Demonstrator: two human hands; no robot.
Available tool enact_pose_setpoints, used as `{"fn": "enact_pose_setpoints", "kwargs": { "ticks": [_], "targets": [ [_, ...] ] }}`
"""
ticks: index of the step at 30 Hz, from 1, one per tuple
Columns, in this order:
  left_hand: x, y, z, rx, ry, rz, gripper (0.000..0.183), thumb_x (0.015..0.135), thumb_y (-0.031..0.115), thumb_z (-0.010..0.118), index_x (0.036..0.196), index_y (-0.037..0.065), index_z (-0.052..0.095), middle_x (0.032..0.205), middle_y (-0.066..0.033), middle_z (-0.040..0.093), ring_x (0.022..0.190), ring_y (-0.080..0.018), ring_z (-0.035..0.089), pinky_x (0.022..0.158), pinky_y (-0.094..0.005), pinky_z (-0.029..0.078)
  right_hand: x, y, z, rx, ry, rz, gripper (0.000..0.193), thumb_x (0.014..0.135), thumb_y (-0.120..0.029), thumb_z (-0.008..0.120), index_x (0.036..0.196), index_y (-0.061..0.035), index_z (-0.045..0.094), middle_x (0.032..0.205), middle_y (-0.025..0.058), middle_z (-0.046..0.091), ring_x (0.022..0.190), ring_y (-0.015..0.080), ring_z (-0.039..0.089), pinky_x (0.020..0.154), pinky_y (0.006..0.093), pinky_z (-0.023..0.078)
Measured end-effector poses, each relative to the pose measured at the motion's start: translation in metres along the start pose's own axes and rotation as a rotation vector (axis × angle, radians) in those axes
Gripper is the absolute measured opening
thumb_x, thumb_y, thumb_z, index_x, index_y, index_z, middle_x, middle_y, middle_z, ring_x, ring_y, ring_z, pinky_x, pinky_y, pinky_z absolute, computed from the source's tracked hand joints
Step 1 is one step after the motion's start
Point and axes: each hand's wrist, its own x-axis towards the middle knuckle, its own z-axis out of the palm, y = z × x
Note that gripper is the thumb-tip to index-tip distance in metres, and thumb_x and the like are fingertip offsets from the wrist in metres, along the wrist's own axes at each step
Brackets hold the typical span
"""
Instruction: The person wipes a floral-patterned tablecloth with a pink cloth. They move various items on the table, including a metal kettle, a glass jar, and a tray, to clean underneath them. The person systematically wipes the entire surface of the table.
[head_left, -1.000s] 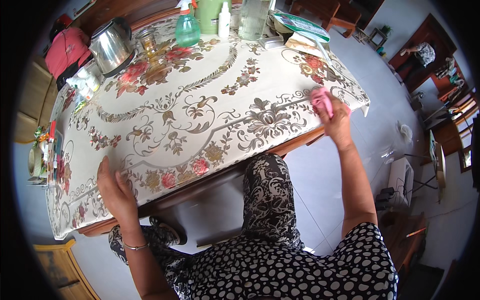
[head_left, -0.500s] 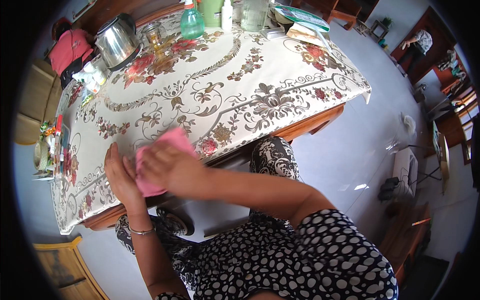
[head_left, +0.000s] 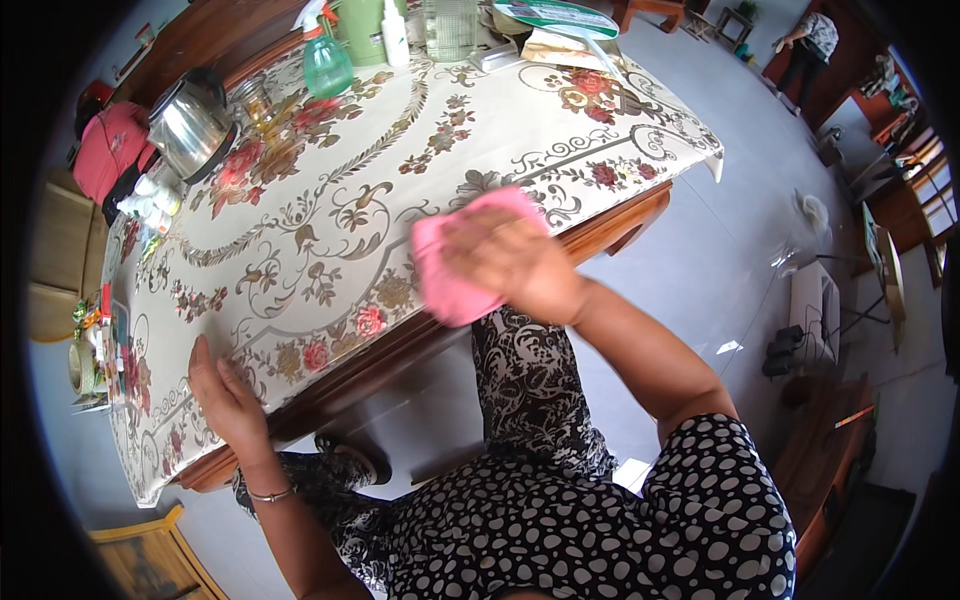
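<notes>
A pink cloth [head_left: 440, 282] lies against the flower-patterned tablecloth [head_left: 345, 150] near the table's front edge. My right hand [head_left: 525, 262] is on top of it, fingers over the cloth and slightly blurred by motion. Farther left, my left hand [head_left: 230, 402] rests at the same edge with its fingers stretched out, holding nothing. A bracelet circles that wrist.
Along the back stand a steel kettle [head_left: 190, 125], a glass jar [head_left: 252, 104], a green spray bottle [head_left: 327, 65], a white bottle [head_left: 396, 35] and a clear ribbed container [head_left: 450, 30]. A green-rimmed hand fan [head_left: 556, 18] lies farther right. Another person [head_left: 808, 50] stands at the far right.
My right hand has swept the pink cloth to the right along the front edge, away from my left hand. The left hand has shifted only slightly, and the view has turned a little.
</notes>
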Motion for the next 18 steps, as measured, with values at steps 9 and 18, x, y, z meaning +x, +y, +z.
{"fn": "enact_pose_setpoints", "kwargs": {
  "ticks": [9, 18],
  "targets": [
    [0.0, 0.006, -0.001, 0.015, -0.056, -0.043, 0.035, 0.101, 0.012, 0.042, 0.132, -0.003, 0.049, 0.129, -0.0192, 0.054, 0.116, -0.0338, 0.052, 0.098, -0.039, 0.042, -0.114, 0.161, -0.058, -0.147, 0.094, 0.422, 0.043, 0.073, -0.007, 0.068, 0.116, -0.0095, 0.061, 0.122, 0.0093, 0.063, 0.114, 0.0285, 0.059, 0.101, 0.0405, 0.045],
    [0.0, 0.005, 0.001, -0.01, -0.054, -0.069, 0.034, 0.099, 0.011, 0.044, 0.13, -0.002, 0.051, 0.125, -0.0197, 0.056, 0.113, -0.0351, 0.054, 0.095, -0.0398, 0.044, -0.199, 0.287, -0.069, -0.28, -0.004, 0.737, 0.048, 0.074, -0.012, 0.074, 0.119, -0.01, 0.058, 0.122, 0.0092, 0.062, 0.112, 0.028, 0.059, 0.099, 0.0385, 0.044]
  ]
}}
